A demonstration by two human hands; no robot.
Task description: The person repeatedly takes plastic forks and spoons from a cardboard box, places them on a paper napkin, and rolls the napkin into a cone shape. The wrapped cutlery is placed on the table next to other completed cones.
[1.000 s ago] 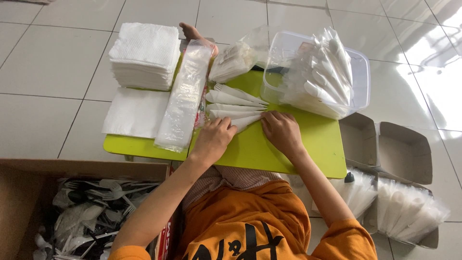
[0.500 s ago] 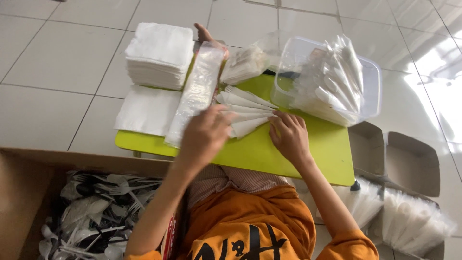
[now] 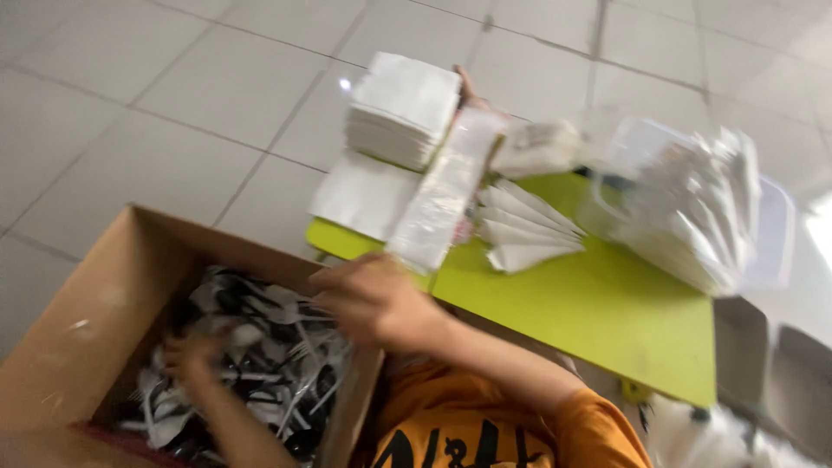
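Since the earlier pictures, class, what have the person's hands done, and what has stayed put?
Both hands left the green table: the left hand now reaches into the cardboard box of cutlery, the right hand hovers at its rim. The folded napkins and napkin stack stayed.

We count one cardboard box (image 3: 95, 338) heaped with uncountable plastic cutlery (image 3: 260, 347), one green table (image 3: 598, 321), one napkin stack (image 3: 400, 108), one clear tub (image 3: 763, 243) and two hands.

L hand (image 3: 195, 355) down in cardboard box (image 3: 95, 321) w/ plastic cutlery (image 3: 260, 347); R hand (image 3: 377, 303) over green counter (image 3: 589, 303) near edge; blurry.
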